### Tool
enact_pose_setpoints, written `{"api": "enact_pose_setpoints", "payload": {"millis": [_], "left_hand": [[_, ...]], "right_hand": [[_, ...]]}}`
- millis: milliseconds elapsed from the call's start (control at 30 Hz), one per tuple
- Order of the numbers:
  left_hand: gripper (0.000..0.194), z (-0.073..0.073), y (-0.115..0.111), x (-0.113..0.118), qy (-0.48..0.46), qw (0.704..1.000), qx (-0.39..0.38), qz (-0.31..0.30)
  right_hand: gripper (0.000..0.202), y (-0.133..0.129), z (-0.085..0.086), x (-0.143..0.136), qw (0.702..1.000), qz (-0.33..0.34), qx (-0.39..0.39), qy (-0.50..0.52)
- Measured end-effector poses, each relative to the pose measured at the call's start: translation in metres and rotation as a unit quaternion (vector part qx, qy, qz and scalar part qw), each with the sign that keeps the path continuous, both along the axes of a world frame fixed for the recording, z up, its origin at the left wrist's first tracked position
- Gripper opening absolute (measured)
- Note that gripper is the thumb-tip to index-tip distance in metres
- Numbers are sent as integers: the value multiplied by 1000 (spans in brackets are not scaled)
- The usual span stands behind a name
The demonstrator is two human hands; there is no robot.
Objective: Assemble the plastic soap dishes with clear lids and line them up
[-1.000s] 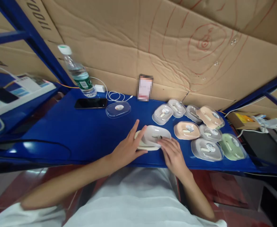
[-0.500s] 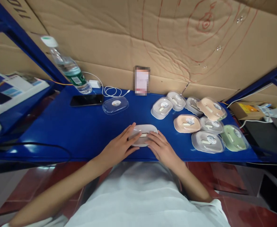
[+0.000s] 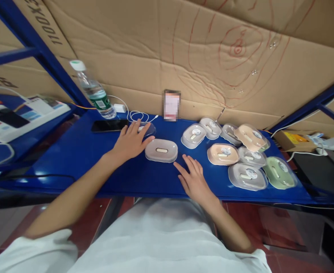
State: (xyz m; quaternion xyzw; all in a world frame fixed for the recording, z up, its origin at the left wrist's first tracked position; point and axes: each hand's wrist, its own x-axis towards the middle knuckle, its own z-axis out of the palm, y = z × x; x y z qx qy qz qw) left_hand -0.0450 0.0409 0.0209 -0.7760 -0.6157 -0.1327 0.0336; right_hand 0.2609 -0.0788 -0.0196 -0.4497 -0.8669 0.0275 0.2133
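A grey oval box (image 3: 161, 151), much like a soap dish, lies on the blue table without a clear lid. A cream strip is set in its middle. My left hand (image 3: 129, 142) is open with fingers spread, its fingertips over a clear plastic lid (image 3: 149, 131) with a round sticker. That hand hides part of the lid; whether it touches the lid I cannot tell. Its thumb is at the grey box's upper left corner. My right hand (image 3: 194, 177) is open and holds nothing, just to the lower right of the grey box.
Several lidded boxes in grey, peach (image 3: 223, 154) and green (image 3: 279, 172) lie at the right. A black phone (image 3: 108, 126), a water bottle (image 3: 97, 94), a charger (image 3: 118, 108) and a white cable stand or lie back left. Cardboard (image 3: 127, 57) walls the back.
Both hands have let go of the grey box, which now lies farther back and left. My left hand has moved to the clear lid; my right hand has drawn away from the box.
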Motion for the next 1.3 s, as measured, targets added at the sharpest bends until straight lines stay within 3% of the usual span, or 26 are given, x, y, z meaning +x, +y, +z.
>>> {"api": "enact_pose_setpoints", "payload": {"millis": [233,433,500,600,733,867,1067,1167,1300], "left_hand": [[64,-2,37,-38,28,996,-86,9],[70,-21,35,-43,-42,993,-87,-62],[68,-16,27,-41,-94,992,-51,-72],[66,3,9,-30,-183,975,22,-124],[64,16,-13,-8,-160,948,-40,-274],[58,3,-16,2,-95,944,-84,-304],[73,-7,-13,-7,-96,937,-120,-313],[73,-14,-13,-1,-105,937,-103,-316],[71,-25,-15,15,-91,938,-50,-330]], "right_hand": [[49,1,1,1,1000,4,-19,-2],[48,2,0,2,999,2,-47,5],[49,2,1,2,998,5,-58,4],[59,2,2,2,997,-1,-71,19],[79,2,3,2,998,0,-56,33],[83,2,3,4,998,9,-52,25],[79,3,4,4,997,15,-77,18],[77,4,3,4,996,14,-87,25],[77,4,0,3,992,-43,-105,49]]}}
